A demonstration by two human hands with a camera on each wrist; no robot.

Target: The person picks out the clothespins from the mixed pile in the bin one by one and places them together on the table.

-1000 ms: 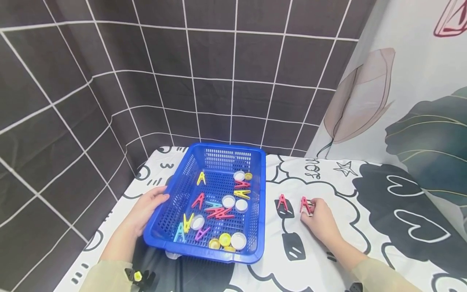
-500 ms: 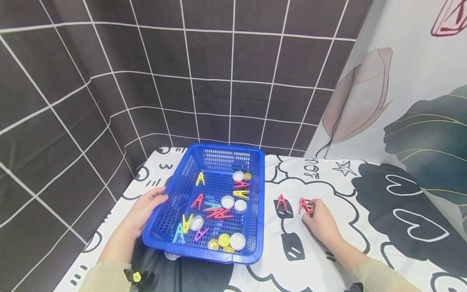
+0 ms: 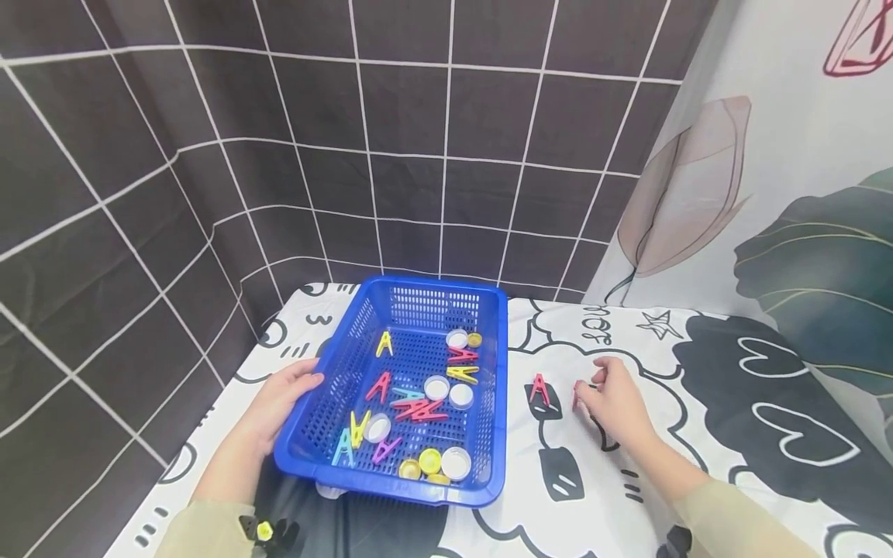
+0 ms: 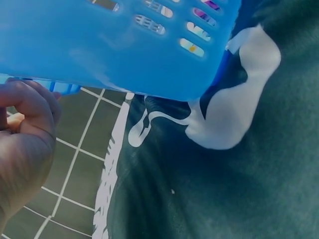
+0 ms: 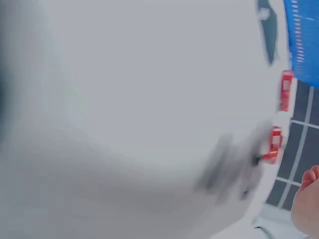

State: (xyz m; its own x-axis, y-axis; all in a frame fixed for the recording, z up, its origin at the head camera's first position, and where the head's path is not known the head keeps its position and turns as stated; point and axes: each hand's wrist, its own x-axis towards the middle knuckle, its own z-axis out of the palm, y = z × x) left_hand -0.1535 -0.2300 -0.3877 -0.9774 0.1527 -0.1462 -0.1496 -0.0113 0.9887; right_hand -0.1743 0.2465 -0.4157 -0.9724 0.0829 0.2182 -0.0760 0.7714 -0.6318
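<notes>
A blue plastic basket [image 3: 501,372] stands mid-table in the head view, with several clothespins and bottle caps inside. My left hand [image 3: 282,399] holds its left rim; in the left wrist view the curled fingers [image 4: 37,99] meet that rim. Right of the basket, a red clothespin [image 3: 539,389] stands upright on the cloth. Farther right, a second red clothespin [image 3: 576,395] is partly hidden behind my right hand [image 3: 617,399]. The right wrist view has this clothespin [image 5: 274,144] apart from the hand [image 5: 306,204], whose fingers are loosely bent and hold nothing.
The table has a white cloth [image 3: 600,488] with black cartoon drawings. Behind it hangs a dark grid-patterned curtain [image 3: 412,186], and a leaf-print curtain [image 3: 698,194] hangs at the right. Something white [image 3: 330,490] shows under the basket's front left corner.
My right hand has let go of the second red clothespin and shifted slightly up and right of it. The left hand and basket have stayed in place.
</notes>
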